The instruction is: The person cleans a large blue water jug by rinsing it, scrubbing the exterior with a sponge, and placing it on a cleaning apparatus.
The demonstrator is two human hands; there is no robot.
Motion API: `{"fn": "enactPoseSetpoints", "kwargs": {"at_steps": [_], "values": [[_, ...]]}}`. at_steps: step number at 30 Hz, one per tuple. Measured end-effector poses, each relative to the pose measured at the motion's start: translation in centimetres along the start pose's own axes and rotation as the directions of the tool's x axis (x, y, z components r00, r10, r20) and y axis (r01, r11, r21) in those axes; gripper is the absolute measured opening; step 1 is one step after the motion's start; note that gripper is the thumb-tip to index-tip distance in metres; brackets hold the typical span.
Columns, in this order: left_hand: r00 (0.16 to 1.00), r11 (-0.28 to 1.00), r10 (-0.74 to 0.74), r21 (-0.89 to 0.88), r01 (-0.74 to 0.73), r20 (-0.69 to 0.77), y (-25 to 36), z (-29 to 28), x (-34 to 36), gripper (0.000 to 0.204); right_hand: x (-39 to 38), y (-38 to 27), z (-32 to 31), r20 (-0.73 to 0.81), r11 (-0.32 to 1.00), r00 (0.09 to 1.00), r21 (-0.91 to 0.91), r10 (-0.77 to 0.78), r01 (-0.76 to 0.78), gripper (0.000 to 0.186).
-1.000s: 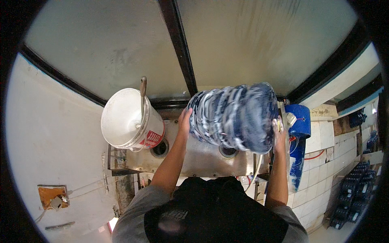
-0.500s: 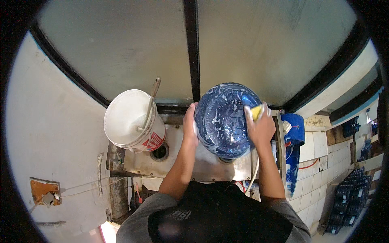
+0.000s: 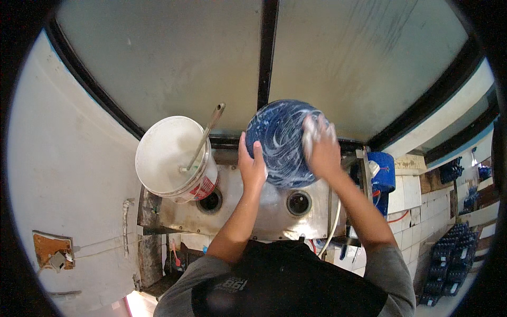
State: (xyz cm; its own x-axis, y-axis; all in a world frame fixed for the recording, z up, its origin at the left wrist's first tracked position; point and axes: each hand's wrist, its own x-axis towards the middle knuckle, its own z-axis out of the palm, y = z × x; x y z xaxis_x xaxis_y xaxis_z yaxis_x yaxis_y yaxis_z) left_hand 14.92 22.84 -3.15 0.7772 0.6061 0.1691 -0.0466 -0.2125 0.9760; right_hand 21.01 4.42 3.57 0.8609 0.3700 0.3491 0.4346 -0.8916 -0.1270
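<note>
A large round blue water jug [image 3: 282,153] is held up over a metal counter, its bottom facing me and streaked with swirls of white foam. My left hand [image 3: 252,164] grips its left side, thumb toward me. My right hand [image 3: 321,148] is pressed on the right part of the jug's bottom, foam covering the fingers. The yellow sponge seen in it a moment ago is hidden under the palm. To the left stands a white bucket [image 3: 158,168] with whitish liquid, and a long-handled brush [image 3: 203,137] leans in it.
The steel counter [image 3: 243,208] has two round dark openings [image 3: 299,203]. Frosted glass panes [image 3: 343,68] with black frames rise behind. A blue container [image 3: 381,171] and a pale hose [image 3: 336,222] are on the right. Several dark jugs [image 3: 449,259] are stacked far right.
The jug has tipped and shifted up and slightly left, exposing the right opening. My right hand has moved over its bottom, and the foam is now spread in swirls. The sponge has gone from sight.
</note>
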Motion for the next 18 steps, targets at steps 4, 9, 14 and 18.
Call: {"fn": "enactPoseSetpoints", "kwargs": {"at_steps": [4,9,14,18], "values": [[0.998,0.999,0.042,0.035,-0.040,-0.047,0.0,2.5,-0.8,0.058,8.7,-1.6,3.6,-0.080,0.996,0.995,-0.059,0.064,-0.069,0.054],[0.990,0.912,-0.114,-0.405,0.069,-0.087,-1.4,0.7,0.3,0.047,0.6,-7.7,3.4,-0.014,0.827,0.861,0.270,-0.509,0.493,0.054],[0.999,0.965,-0.038,-0.259,0.028,-0.034,-1.5,0.9,0.1,0.048,1.3,-1.7,1.1,-0.004,0.958,0.985,0.229,-0.174,0.170,0.052],[1.000,0.991,0.007,-0.135,-0.010,-0.025,-0.3,3.6,0.2,0.052,6.9,-2.3,5.3,-0.102,0.972,0.974,0.101,-0.201,0.211,0.054]]}}
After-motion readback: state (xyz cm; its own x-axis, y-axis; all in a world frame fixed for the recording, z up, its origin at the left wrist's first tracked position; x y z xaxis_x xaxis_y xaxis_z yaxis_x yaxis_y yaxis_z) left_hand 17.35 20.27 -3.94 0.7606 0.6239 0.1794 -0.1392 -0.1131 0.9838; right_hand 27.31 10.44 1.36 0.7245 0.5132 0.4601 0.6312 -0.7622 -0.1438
